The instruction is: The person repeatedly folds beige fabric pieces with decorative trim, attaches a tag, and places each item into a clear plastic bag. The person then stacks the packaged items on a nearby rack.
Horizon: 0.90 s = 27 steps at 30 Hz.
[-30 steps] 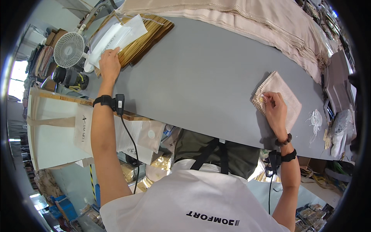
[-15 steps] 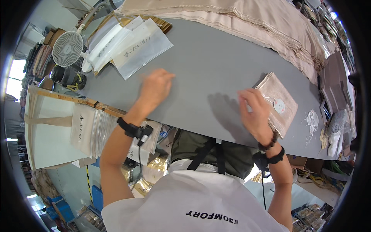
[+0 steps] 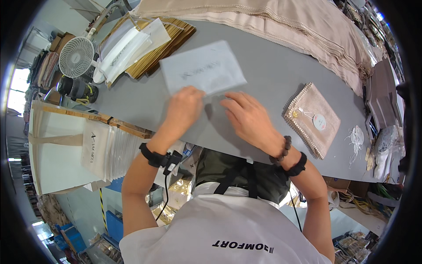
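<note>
A frosted plastic bag [image 3: 206, 72] with dark print lies across the middle of the grey table. My left hand [image 3: 186, 107] pinches its near edge, the fingertips pressed together. Just right of that edge is my right hand [image 3: 249, 118], its fingers curved and apart with nothing in them. A folded beige cloth [image 3: 315, 130] with a scalloped, beaded-looking border rests on the table farther right, apart from both hands. On top of the cloth is a round white tag [image 3: 319, 122] on a string.
Brown sheets [image 3: 156, 57] with more frosted bags [image 3: 125, 52] on them are stacked at the far left, beside a white fan [image 3: 76, 57]. Pinkish-beige fabric [image 3: 272, 17] covers the table's far edge. A loose pile of string tags [image 3: 355, 138] lies at the right.
The bag has come off the stack at the far left, swinging right and nearer with my left hand. My right hand has left the folded cloth and moved left toward the bag.
</note>
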Each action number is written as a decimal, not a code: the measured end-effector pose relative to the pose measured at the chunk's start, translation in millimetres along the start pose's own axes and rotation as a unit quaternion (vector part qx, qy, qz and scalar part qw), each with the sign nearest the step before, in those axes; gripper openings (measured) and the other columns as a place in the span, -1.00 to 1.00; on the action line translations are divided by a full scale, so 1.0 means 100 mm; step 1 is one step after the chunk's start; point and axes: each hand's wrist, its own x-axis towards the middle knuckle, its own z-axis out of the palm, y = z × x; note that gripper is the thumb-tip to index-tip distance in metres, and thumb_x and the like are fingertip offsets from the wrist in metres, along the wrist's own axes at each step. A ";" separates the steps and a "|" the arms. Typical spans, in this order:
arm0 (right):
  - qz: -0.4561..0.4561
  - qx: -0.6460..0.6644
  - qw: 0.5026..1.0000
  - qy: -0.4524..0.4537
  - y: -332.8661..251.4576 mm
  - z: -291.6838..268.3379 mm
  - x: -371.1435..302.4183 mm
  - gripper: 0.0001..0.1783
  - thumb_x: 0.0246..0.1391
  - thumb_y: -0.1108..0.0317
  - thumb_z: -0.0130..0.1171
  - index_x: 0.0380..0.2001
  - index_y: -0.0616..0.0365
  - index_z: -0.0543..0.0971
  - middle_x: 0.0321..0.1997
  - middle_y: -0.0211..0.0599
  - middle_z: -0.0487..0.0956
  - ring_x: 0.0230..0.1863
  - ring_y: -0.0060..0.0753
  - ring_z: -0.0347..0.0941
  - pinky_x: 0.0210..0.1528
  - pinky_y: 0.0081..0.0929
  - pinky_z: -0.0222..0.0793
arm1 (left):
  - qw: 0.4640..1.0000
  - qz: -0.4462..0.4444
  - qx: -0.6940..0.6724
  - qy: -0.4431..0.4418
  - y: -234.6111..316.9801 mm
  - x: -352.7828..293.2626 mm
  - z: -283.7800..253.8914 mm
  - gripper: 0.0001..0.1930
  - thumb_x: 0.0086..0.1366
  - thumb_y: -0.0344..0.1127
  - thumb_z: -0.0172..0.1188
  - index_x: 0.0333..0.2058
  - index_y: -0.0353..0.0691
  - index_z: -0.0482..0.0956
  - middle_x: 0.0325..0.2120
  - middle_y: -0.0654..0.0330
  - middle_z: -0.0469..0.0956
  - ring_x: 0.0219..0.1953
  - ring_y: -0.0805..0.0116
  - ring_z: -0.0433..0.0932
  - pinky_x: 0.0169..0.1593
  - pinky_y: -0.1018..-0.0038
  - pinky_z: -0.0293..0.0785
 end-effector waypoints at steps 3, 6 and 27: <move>0.053 0.051 0.997 -0.036 0.10 0.20 0.10 -0.71 0.08 0.50 0.28 -0.09 0.17 0.60 -0.03 -0.17 0.63 0.06 0.01 0.52 0.13 -0.14 0.45 | 0.999 0.010 -0.043 -0.023 0.32 0.04 0.01 -0.85 0.19 -0.50 0.31 -0.23 -0.21 0.66 -0.36 0.08 0.69 -0.32 0.02 0.68 -0.24 0.23 0.63; 0.095 0.046 0.993 -0.045 0.22 0.33 0.17 -0.77 0.09 0.46 0.30 -0.14 0.16 0.64 -0.09 -0.25 0.64 0.00 -0.05 0.53 0.08 -0.17 0.45 | 0.991 -0.080 -0.087 -0.058 0.42 0.10 -0.03 -0.78 0.15 -0.51 0.34 -0.21 -0.18 0.59 -0.42 0.14 0.69 -0.36 0.06 0.70 -0.27 0.26 0.63; -0.212 -0.189 0.928 -0.240 1.35 -1.77 -0.80 -0.56 0.36 0.16 0.07 0.25 -0.06 0.54 0.38 -0.23 0.49 0.38 -0.12 0.39 0.49 -0.07 0.23 | 0.994 -0.067 -0.033 -0.082 0.28 -0.12 -0.04 -0.80 0.14 -0.49 0.26 -0.23 -0.20 0.58 -0.44 0.08 0.59 -0.40 0.07 0.60 -0.27 0.20 0.54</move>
